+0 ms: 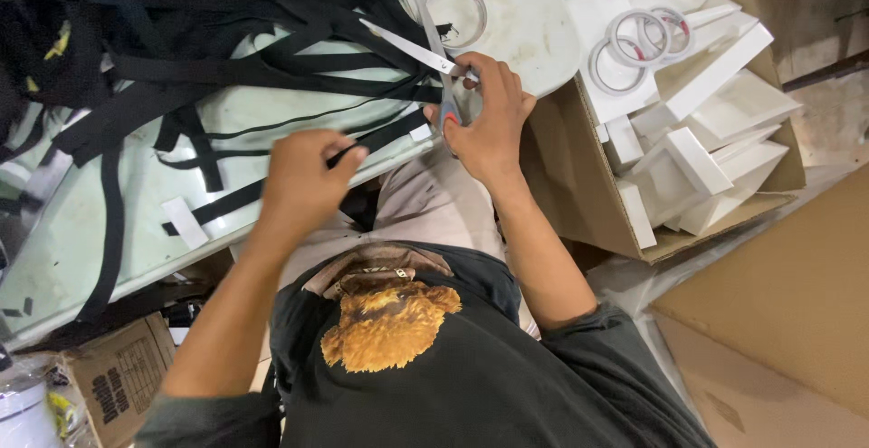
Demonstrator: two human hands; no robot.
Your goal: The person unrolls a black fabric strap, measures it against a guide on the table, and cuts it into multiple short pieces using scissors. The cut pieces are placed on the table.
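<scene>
The work looks partway through, as far as one can judge: a large tangled heap of black straps [226,41] lies beyond the left hand across the pale tabletop [525,23], while at least two straps nearer the hands carry small white tags [184,222] at their ends. How many are finished and how many remain cannot be counted from here.

The left hand [303,176] is curled nearly closed, its fingertips pinching the near end of one black strap [380,136] that runs from it toward the right hand. That strap lies taut and low over the tabletop's near edge, with a white tag [420,132] just short of the right hand.

The right hand [484,118] is wrapped around the red-lined handles of a pair of scissors [425,45], fingers through the loops. The blades stand parted, pointing away from the hand over the strap heap; they do not appear to be on the pinched strap.

Beyond the right hand's knuckles sits a clear tape roll [457,14] on the tabletop. To the hand's outer side stands a cardboard box [579,204] filled with white boxes [706,154], with more tape rings [638,45] resting on top.
</scene>
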